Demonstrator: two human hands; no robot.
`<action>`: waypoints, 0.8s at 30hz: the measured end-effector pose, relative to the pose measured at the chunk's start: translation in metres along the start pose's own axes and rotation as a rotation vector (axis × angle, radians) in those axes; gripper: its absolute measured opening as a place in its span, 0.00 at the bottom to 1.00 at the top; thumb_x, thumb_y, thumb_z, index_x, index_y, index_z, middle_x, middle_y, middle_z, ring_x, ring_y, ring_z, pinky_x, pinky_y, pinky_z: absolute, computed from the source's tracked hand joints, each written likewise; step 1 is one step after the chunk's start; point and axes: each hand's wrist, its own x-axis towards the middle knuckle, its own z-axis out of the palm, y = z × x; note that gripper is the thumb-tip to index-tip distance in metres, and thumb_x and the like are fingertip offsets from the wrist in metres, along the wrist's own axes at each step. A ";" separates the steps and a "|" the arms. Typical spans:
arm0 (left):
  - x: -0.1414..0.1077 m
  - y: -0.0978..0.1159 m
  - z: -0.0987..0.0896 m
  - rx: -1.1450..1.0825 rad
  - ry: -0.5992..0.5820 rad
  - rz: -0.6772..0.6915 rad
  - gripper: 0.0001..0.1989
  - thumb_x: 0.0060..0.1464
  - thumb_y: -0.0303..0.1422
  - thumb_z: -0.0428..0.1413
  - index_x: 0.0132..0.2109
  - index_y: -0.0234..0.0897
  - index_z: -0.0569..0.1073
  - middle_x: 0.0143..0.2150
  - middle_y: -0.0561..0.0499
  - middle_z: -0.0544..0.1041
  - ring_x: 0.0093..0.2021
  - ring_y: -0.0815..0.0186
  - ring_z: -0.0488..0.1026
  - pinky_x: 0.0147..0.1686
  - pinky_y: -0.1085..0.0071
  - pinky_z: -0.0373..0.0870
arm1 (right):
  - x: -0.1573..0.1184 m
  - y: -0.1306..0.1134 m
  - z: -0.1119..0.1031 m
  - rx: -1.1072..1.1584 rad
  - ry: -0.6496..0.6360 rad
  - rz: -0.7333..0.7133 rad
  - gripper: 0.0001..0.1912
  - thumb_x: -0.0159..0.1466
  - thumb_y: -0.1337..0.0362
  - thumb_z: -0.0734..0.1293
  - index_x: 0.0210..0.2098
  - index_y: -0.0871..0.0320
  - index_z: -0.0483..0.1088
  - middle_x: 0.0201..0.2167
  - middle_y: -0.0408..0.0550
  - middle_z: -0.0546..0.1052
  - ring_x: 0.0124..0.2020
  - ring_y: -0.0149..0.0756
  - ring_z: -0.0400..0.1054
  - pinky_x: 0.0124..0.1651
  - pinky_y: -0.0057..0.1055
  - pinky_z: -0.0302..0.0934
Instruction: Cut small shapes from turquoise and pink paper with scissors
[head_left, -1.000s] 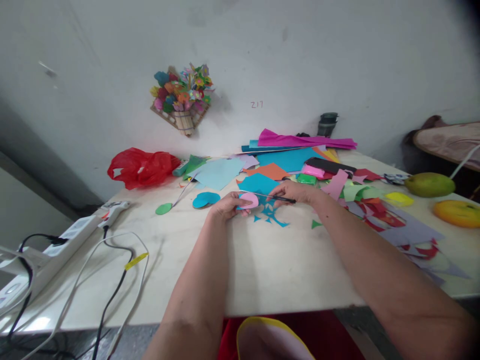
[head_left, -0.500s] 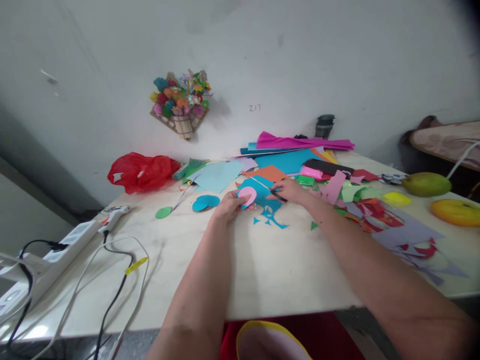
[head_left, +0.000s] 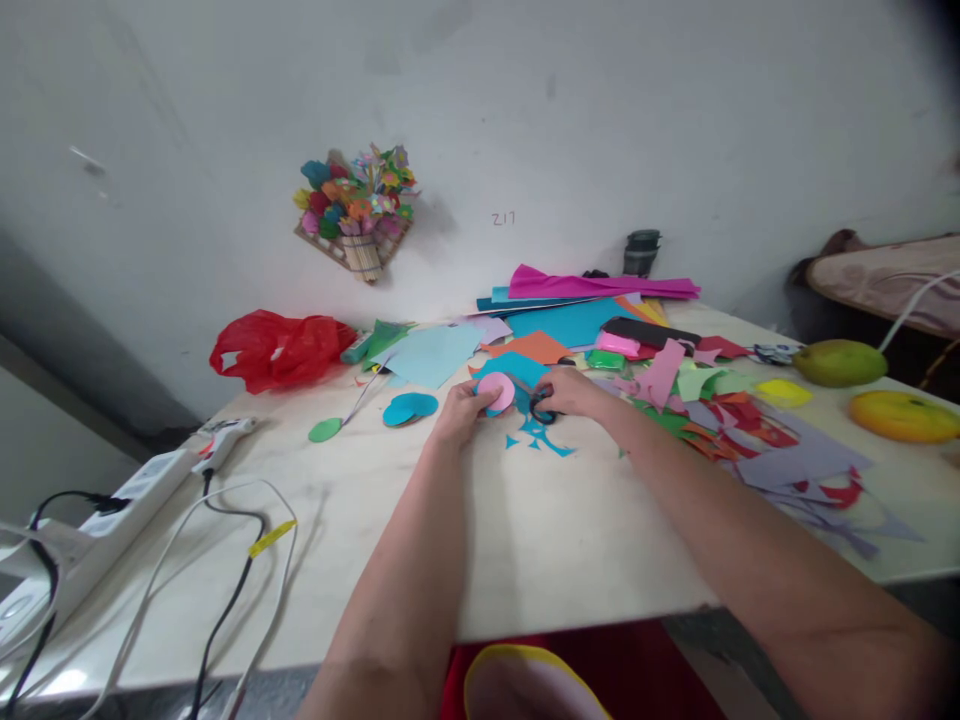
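Note:
My left hand (head_left: 463,410) is closed on a pink paper circle (head_left: 496,392), with a bit of blue paper at its lower edge. Dark-handled scissors (head_left: 541,404) are in the fingers of my right hand (head_left: 564,390), just right of the circle; their blades are hard to make out. Beneath and behind the hands lies blue paper (head_left: 517,368). Small blue scraps (head_left: 536,432) lie just in front of them. Overlapping blue round pieces (head_left: 409,407) rest left of my left hand, and a green oval (head_left: 325,430) lies farther left.
A red plastic bag (head_left: 281,348) sits at the back left. Power strips (head_left: 142,485) and cables run along the left side. Paper scraps (head_left: 795,440), a mango (head_left: 838,362) and a yellow fruit (head_left: 902,416) lie at right. Coloured sheets (head_left: 570,325) are stacked behind.
The scissors have turned from pointing up and left over the blue paper to sitting lower, near the pink circle. My right hand has shifted slightly left. The view has shifted a little.

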 end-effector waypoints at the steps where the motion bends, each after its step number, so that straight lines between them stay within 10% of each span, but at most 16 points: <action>1: 0.000 0.000 0.000 -0.002 0.000 -0.001 0.23 0.31 0.43 0.71 0.31 0.31 0.77 0.24 0.49 0.77 0.27 0.61 0.76 0.33 0.66 0.72 | 0.000 0.001 0.000 0.029 -0.010 -0.009 0.15 0.53 0.65 0.71 0.40 0.56 0.82 0.40 0.50 0.82 0.39 0.41 0.74 0.37 0.29 0.62; 13: 0.002 -0.004 -0.004 0.087 -0.012 -0.021 0.18 0.34 0.40 0.70 0.30 0.32 0.78 0.24 0.51 0.75 0.25 0.67 0.70 0.29 0.71 0.67 | -0.003 -0.020 0.008 0.634 0.166 -0.041 0.15 0.61 0.52 0.67 0.32 0.58 0.77 0.29 0.46 0.79 0.31 0.37 0.71 0.34 0.31 0.63; 24: 0.002 -0.003 -0.001 0.352 -0.134 -0.018 0.14 0.38 0.39 0.68 0.27 0.33 0.76 0.20 0.56 0.68 0.21 0.73 0.58 0.21 0.75 0.53 | -0.004 -0.030 0.009 0.430 0.245 -0.129 0.05 0.57 0.63 0.70 0.27 0.57 0.76 0.30 0.47 0.80 0.34 0.37 0.71 0.38 0.31 0.61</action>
